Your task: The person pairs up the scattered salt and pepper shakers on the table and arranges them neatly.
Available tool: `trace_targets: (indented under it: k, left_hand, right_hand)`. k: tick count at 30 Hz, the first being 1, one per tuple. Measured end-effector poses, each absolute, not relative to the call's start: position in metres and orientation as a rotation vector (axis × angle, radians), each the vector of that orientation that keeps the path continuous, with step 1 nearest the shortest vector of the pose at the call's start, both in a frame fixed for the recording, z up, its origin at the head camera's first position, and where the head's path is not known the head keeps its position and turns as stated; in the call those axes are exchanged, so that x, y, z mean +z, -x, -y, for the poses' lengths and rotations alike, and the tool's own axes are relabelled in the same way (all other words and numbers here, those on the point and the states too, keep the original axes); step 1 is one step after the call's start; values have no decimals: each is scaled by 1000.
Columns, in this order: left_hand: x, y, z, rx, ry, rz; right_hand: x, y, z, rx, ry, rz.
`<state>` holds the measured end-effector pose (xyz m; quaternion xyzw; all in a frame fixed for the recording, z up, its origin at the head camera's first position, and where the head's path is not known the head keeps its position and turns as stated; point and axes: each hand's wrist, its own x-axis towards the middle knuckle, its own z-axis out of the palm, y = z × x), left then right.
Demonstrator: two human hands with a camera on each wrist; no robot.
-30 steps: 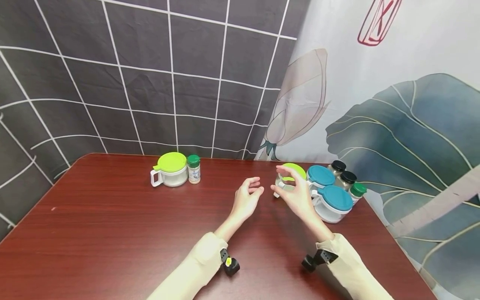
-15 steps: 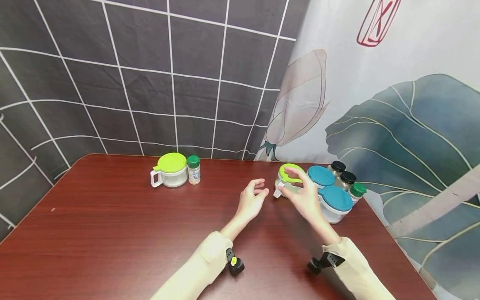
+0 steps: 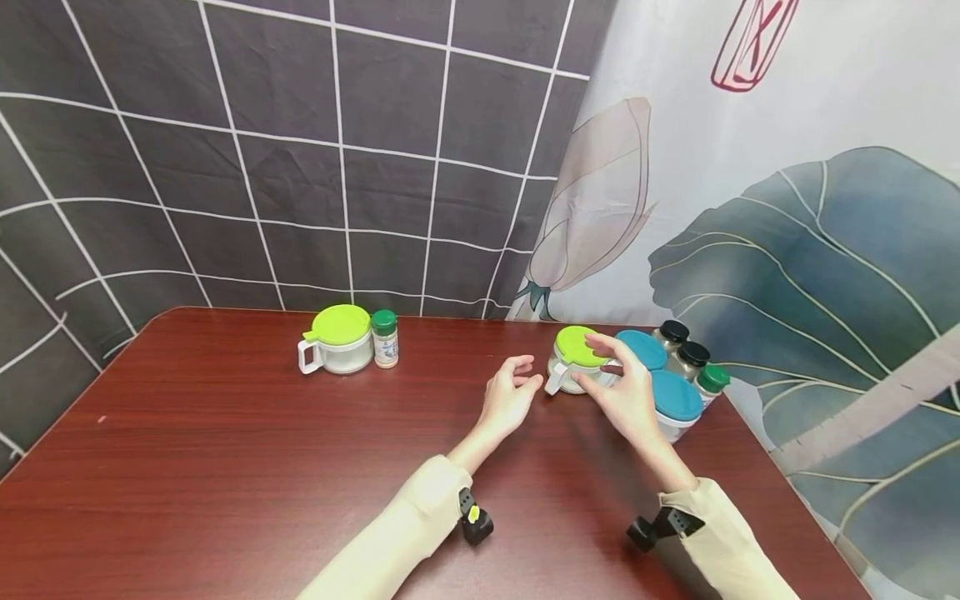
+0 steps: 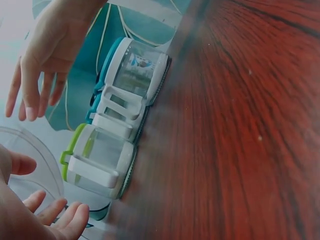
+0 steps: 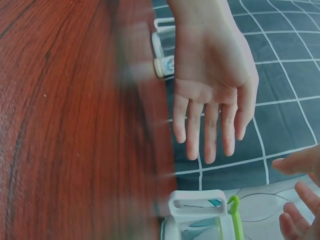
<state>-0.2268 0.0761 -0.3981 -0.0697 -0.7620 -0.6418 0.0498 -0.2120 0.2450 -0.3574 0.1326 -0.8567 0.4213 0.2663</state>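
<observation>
Both of my hands are raised over the table with nothing in them. My left hand [image 3: 508, 398] has its fingers loosely bent and is left of a clear jar with a lime-green lid [image 3: 574, 344] and white handle. My right hand [image 3: 624, 392] stands in front of that jar's right side and partly hides two blue-lidded jars [image 3: 677, 395]; its thumb and fingers are spread apart. In the left wrist view the handles of the green-lidded jar [image 4: 97, 160] and blue-lidded jars face me. The right wrist view shows my left palm [image 5: 212, 85] with straight fingers.
Two black-capped bottles [image 3: 690, 357] and a green-capped shaker [image 3: 712, 380] stand behind the blue-lidded jars at the right edge. At the back left, another green-lidded jar [image 3: 341, 327] sits beside a second green-capped shaker [image 3: 386, 340]. A curtain [image 3: 390, 192] hangs behind the table [image 3: 225, 467].
Both hands have shifted to the right, the right hand further, so more of the green-lidded jar shows and more of the blue-lidded jars is covered. The jars and bottles stay put.
</observation>
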Motion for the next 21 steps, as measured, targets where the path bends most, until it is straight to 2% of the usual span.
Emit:
trace_targets:
  k: [21]
  left_hand:
    - [-396, 234, -97, -1883, 187, 2396]
  right_hand:
    - [-352, 213, -279, 1015, -231, 2341]
